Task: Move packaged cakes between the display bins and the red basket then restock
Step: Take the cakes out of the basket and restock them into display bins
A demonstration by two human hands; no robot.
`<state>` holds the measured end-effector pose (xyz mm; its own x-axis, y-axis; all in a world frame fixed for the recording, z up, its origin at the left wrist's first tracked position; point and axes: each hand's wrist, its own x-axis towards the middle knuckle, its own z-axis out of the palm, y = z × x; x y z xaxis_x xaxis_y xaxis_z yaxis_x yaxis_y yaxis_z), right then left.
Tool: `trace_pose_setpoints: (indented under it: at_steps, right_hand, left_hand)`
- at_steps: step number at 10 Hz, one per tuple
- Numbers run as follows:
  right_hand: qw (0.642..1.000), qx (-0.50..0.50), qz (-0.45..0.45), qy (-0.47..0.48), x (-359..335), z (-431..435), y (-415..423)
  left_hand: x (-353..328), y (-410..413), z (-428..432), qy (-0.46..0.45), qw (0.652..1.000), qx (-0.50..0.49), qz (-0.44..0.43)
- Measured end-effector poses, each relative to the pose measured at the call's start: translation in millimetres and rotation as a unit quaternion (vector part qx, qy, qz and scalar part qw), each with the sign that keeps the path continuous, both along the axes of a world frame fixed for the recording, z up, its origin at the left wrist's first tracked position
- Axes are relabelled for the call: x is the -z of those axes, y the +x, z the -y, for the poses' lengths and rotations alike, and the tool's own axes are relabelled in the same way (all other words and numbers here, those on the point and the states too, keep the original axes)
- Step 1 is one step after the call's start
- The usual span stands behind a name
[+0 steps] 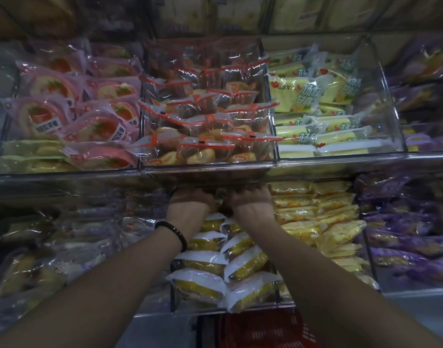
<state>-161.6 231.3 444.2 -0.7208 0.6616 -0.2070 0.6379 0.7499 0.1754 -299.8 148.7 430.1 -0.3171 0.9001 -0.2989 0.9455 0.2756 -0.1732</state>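
The left hand (191,198) and the right hand (250,194) are set side by side under the front edge of the middle clear bin (208,169). Their fingers are curled against its base, and the fingertips are hidden beneath it. The bin is heaped with cakes (205,126) in clear wrappers with orange strips. Its front juts out past the neighbouring bins of pink packs (72,116) and pale yellow packs (313,101) in the upper row.

The step is judged to be the sliding of this bin out of, or back into, its row. The load should be kept level and moved slowly. The hands are best spread toward the corners, so that the loose top packs are not tipped out. The red basket (260,327) lies well below, under the lower bin (172,287) of yellow cakes.
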Motion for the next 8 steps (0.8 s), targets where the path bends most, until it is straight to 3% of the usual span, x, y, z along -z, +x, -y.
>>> trace_pose_setpoints:
  at_steps: [1,2,3,4,5,6,8]
  right_hand:
    - [0.999,-0.026,0.018,0.017,-11.4,0.7,-0.7]
    - [0.999,-0.018,-0.014,-0.034,-12.2,-4.2,4.7]
    - [0.995,-0.018,-0.067,-0.067,-16.3,-3.1,23.0]
    - [0.992,-0.056,-0.091,-0.062,-26.9,4.1,41.0]
    - [0.989,-0.100,-0.065,-0.083,-36.9,10.4,41.4]
    - [0.984,-0.072,-0.021,-0.159,-29.1,9.9,34.3]
    - [0.976,-0.044,0.004,-0.212,-22.2,0.2,35.7]
  left_hand:
    - [5.9,-5.0,-7.8,0.037,0.998,-0.041,0.001]
    - [-0.9,1.0,-5.2,0.068,0.994,-0.067,0.042]
    - [-3.5,-3.9,-7.0,0.089,0.995,-0.033,-0.002]
    - [-22.0,3.5,8.2,0.050,0.998,0.027,-0.033]
    - [-30.7,10.5,21.6,0.011,0.999,0.039,0.029]
    - [-25.6,11.4,24.2,-0.020,0.997,0.037,0.065]
    - [-19.6,15.8,23.3,0.034,0.995,0.067,0.069]
